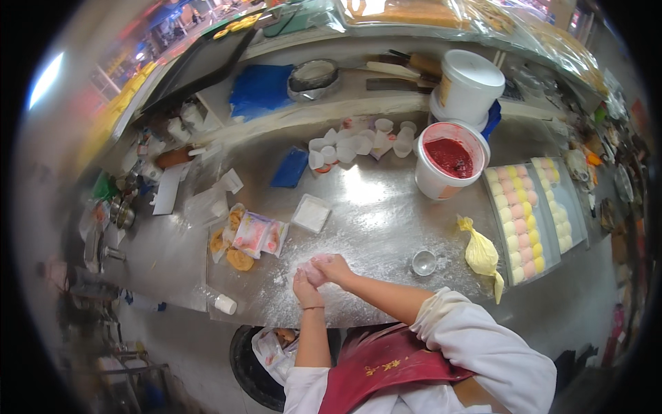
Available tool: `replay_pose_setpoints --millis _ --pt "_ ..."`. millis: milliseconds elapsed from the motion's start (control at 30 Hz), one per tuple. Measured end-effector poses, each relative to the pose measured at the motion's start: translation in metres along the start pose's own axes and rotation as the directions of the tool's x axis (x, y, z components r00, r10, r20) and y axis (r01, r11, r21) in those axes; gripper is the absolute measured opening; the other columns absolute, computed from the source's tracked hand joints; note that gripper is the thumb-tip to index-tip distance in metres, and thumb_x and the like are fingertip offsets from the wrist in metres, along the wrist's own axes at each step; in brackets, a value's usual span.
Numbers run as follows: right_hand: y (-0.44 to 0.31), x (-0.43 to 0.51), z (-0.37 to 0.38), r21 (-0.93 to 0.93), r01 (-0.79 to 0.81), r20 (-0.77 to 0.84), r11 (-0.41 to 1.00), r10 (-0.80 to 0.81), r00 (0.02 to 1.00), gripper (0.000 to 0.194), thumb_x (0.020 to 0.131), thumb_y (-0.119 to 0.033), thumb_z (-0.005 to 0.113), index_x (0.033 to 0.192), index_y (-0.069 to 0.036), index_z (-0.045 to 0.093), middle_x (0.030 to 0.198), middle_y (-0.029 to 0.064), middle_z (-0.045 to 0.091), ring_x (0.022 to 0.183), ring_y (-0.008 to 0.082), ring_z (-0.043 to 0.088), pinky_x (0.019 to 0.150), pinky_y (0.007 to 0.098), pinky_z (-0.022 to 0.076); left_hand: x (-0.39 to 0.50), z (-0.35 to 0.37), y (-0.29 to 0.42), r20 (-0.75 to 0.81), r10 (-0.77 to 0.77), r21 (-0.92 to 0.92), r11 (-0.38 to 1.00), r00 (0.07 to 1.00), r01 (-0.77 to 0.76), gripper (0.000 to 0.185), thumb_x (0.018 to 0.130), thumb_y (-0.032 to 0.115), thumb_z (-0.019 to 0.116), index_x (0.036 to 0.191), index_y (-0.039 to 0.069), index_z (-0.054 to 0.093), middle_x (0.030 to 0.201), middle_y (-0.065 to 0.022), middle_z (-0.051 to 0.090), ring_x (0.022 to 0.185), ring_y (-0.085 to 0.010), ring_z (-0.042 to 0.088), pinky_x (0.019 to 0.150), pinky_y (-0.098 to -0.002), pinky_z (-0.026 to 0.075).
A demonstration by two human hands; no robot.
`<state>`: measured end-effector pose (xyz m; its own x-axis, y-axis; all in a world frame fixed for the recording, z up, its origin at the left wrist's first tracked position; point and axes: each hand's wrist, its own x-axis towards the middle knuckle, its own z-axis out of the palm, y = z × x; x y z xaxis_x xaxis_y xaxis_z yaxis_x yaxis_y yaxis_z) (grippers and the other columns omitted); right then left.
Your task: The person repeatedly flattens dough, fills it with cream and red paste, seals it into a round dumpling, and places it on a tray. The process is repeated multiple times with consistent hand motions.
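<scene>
A soft pink piece of dough (313, 272) is cupped between my two hands above the flour-dusted steel table (357, 302). My left hand (308, 293) holds it from the near side, fingers pointing away from me. From the right, my right hand (332, 269) wraps over it and hides part of it. A square clear tub of white powder (311, 213) lies just beyond the hands. To the right sit a small round metal cup (424, 263) and a tied yellow-filled plastic bag (481, 251).
A bucket of red filling (449, 158) stands at the back right, near trays of pastel balls (517, 222) (556, 204). Packaged pastries (253, 233) and a white cup (225, 304) lie left. Paper cups (346, 147) and a blue scraper (289, 167) are behind. A black bin (248, 362) is below.
</scene>
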<state>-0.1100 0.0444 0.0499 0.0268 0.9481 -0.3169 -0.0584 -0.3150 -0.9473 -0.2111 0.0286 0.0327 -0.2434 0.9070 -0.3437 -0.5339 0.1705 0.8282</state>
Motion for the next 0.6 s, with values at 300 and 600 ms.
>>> replay_pose_setpoints --millis 300,600 --pt "0.009 0.000 -0.066 -0.580 0.136 -0.056 0.803 -0.205 0.977 0.037 0.066 -0.028 0.067 0.097 -0.009 0.059 0.084 0.0145 0.059 0.079 0.0223 0.056 0.069 0.0314 0.0423 0.009 0.006 0.072 0.284 0.522 0.659 0.503 0.804 -0.560 0.020 0.082 0.018 0.048 0.075 0.002 0.058 0.068 -0.0080 0.057 0.060 -0.0174 0.055 0.055 -0.0281 0.042" --pt "-0.030 -0.014 -0.049 -0.225 0.365 0.519 0.903 -0.206 0.830 0.038 0.068 -0.028 0.063 0.098 -0.005 0.056 0.092 0.0119 0.058 0.084 0.0228 0.054 0.076 0.0330 0.0407 -0.010 0.037 0.071 0.854 0.088 0.507 0.082 0.513 -0.858 0.017 0.075 0.021 0.056 0.073 0.005 0.061 0.060 -0.0133 0.053 0.053 -0.0255 0.052 0.051 -0.0288 0.041"
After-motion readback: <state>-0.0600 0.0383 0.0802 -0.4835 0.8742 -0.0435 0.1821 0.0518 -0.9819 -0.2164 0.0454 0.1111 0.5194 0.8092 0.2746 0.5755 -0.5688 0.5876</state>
